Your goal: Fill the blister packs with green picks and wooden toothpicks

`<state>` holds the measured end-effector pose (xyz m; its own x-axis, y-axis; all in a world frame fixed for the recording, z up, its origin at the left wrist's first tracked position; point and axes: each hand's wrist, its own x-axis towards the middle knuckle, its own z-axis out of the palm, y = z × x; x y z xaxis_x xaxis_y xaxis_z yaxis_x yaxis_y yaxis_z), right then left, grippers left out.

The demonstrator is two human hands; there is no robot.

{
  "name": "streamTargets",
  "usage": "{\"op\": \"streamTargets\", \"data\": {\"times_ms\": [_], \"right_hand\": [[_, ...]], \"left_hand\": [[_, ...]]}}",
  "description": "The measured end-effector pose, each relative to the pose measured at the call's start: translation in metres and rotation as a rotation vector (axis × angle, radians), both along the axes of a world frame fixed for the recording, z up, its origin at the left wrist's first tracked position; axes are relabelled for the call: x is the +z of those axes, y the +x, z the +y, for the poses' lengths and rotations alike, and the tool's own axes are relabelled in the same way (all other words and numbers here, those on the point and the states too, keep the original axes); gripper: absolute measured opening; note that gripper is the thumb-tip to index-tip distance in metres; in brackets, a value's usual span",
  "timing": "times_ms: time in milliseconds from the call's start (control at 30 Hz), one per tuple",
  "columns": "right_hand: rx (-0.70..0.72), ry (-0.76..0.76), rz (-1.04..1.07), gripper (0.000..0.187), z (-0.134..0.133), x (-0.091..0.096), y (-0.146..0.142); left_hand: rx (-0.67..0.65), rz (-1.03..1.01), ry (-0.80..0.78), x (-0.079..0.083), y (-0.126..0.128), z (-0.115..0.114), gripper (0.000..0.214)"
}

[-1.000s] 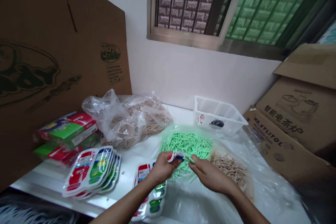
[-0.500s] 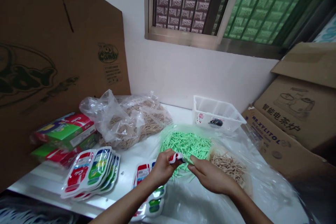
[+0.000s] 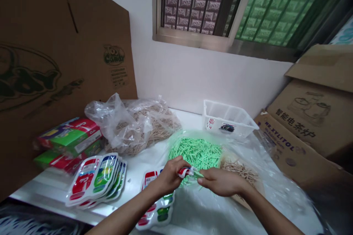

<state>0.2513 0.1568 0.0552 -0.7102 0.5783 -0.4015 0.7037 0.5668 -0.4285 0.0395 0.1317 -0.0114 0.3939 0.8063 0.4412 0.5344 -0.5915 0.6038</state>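
Note:
My left hand [image 3: 171, 174] is closed around a small red-and-white packet [image 3: 184, 172], tilted so its end faces right. Facing it, my right hand [image 3: 223, 182] pinches a few thin pale-green sticks [image 3: 197, 174], their ends at the packet's mouth; how far they reach inside is hidden. Just beyond both hands lies a heap of green sticks [image 3: 198, 150] on clear plastic. Brown sticks [image 3: 238, 169] sit in a bag behind my right hand. Partly under my left forearm are red, blue and green printed packs [image 3: 162, 214].
At left, a stack of similar packs [image 3: 95, 180] lies before wrapped boxes [image 3: 73, 136]. A clear bag of brown sticks [image 3: 143, 125] rests near the wall. A white plastic basket [image 3: 228, 119] stands at the back. Large cartons [image 3: 66, 51] flank the white table [image 3: 190, 117].
Both hands have shifted slightly down, staying close together. My right hand has turned a little, showing more of the green sticks between it and the packet.

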Motion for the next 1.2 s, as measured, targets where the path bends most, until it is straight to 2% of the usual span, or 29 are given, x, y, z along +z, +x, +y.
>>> {"op": "streamTargets", "data": {"times_ms": [133, 233, 333, 400, 500, 567, 667, 733, 800, 867, 1033, 1200], "right_hand": [[-0.034, 0.171, -0.158, 0.037, -0.004, 0.004, -0.007], [-0.006, 0.321, -0.244, 0.033, -0.008, 0.011, -0.018], [0.049, 0.374, -0.292, 0.044, -0.007, 0.016, -0.028], [0.068, 0.372, -0.3, 0.046, -0.004, 0.016, -0.031], [0.067, 0.313, -0.292, 0.038, 0.005, 0.013, -0.026], [0.08, 0.242, -0.271, 0.031, 0.012, 0.009, -0.02], [0.146, 0.065, -0.206, 0.029, 0.023, 0.006, -0.013], [0.157, -0.112, -0.117, 0.032, 0.029, 0.004, -0.009], [0.118, -0.273, -0.022, 0.036, 0.033, 0.002, -0.005], [0.066, -0.371, 0.027, 0.041, 0.035, -0.002, -0.001], [-0.009, -0.412, 0.065, 0.05, 0.033, -0.007, 0.005], [0.021, -0.28, 0.209, 0.045, 0.027, 0.001, 0.004]], "left_hand": [[0.014, 0.17, -0.027, 0.005, 0.003, -0.005, 0.024], [0.029, 0.251, -0.069, 0.015, 0.008, -0.01, 0.024], [0.013, 0.19, -0.154, 0.024, 0.014, -0.011, 0.019], [-0.004, 0.094, -0.275, 0.024, 0.016, -0.009, 0.018], [-0.019, -0.088, -0.542, 0.016, 0.015, -0.006, 0.021], [-0.034, -0.195, -0.662, 0.009, 0.012, -0.004, 0.021], [-0.064, -0.291, -0.716, 0.006, 0.01, -0.004, 0.023], [-0.086, -0.344, -0.738, 0.008, 0.009, -0.004, 0.023], [-0.105, -0.399, -0.754, 0.011, 0.009, -0.004, 0.024], [-0.111, -0.441, -0.748, 0.012, 0.009, -0.004, 0.026], [-0.052, -0.525, -0.714, 0.011, 0.012, -0.002, 0.024], [0.022, -0.582, -0.661, 0.009, 0.014, 0.0, 0.017]]}}
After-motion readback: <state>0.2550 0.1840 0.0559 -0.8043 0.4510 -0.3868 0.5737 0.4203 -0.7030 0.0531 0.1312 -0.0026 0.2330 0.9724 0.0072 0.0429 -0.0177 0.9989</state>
